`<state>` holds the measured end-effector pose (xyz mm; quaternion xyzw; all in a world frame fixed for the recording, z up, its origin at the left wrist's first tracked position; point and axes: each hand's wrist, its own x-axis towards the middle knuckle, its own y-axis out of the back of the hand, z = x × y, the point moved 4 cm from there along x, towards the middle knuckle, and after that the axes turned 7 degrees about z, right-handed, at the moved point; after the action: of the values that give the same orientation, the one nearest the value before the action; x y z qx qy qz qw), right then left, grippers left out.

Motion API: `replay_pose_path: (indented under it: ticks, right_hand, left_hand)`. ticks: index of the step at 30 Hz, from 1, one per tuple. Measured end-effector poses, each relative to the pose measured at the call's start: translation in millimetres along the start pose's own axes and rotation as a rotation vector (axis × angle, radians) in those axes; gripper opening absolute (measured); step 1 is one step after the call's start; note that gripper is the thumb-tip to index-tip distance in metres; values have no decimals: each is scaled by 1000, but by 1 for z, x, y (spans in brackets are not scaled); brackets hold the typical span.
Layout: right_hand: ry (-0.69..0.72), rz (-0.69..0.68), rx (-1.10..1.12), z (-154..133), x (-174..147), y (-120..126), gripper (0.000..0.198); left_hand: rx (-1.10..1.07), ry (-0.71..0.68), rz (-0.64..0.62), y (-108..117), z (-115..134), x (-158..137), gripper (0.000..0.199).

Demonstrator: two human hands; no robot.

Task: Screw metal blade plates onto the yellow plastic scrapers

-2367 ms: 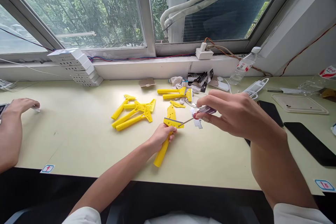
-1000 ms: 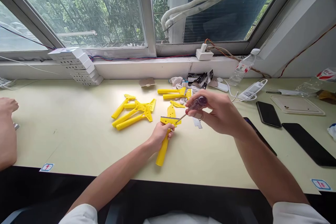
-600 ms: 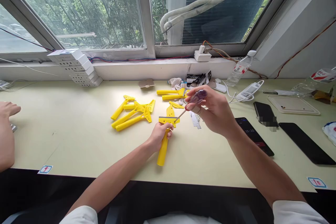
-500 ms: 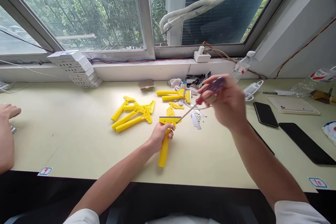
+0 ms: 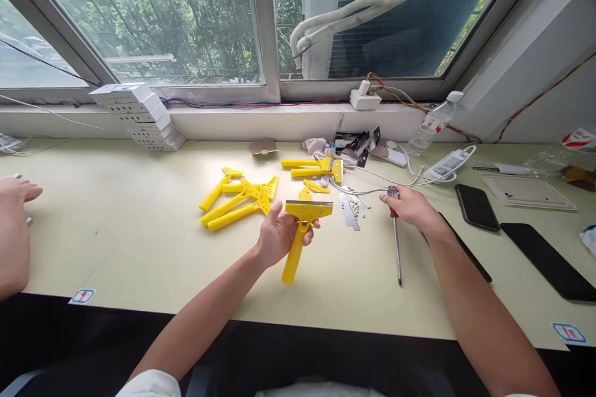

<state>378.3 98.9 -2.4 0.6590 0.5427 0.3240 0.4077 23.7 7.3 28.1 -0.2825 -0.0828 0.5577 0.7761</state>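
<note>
My left hand (image 5: pixel 278 237) is closed around the neck of a yellow scraper (image 5: pixel 294 254), its head up and its handle slanting toward me. A metal strip runs along the scraper's head, with screws on its face. Off to the right, my right hand (image 5: pixel 412 208) grips a screwdriver (image 5: pixel 397 248) by its dark red handle, the shaft pointing down toward the table's front. Between the hands lie flat metal blades (image 5: pixel 348 211) and several small screws (image 5: pixel 357 209). Yellow scraper parts (image 5: pixel 237 208) are heaped left of my left hand.
Two more yellow scrapers (image 5: pixel 310 167) lie at the back. White cables (image 5: pixel 372 191) cross behind my right hand. Phones (image 5: pixel 477 206) and a plastic bottle (image 5: pixel 431 127) are on the right. White boxes (image 5: pixel 149 118) stand back left; another person's hand (image 5: pixel 18 189) rests at the left edge.
The screwdriver has left the scraper's head and swung to the right, its tip now pointing down. My left hand has loosened a little and tilted the scraper.
</note>
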Motion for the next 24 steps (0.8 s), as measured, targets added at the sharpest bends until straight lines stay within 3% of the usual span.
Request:
replay_pose_path:
  ticks: [7, 10, 12, 14, 16, 17, 20, 24]
  right_hand:
    - [-68, 79, -118, 10, 0, 0, 42]
    - [-14, 211, -86, -10, -12, 6, 39]
    - [135, 232, 119, -37, -26, 7, 28]
    - [287, 22, 429, -67, -45, -3, 32]
    - [288, -244, 636, -91, -66, -19, 38]
    - [283, -315, 691, -99, -75, -25, 39]
    - [310, -416, 723, -115, -95, -39, 34]
    - [328, -438, 769, -121, -104, -47, 30]
  left_hand:
    - [327, -273, 26, 0, 9, -9, 83]
    - [531, -425, 44, 0, 15, -13, 80]
    - [710, -483, 74, -1, 17, -14, 82]
    - [849, -473, 102, -2, 14, -11, 87]
    - [929, -451, 123, -2, 8, -7, 90]
    - [960, -451, 128, -2, 5, -5, 90]
    - [1046, -471, 118, 0, -3, -1, 91]
    - [1079, -469, 107, 1, -7, 0, 91]
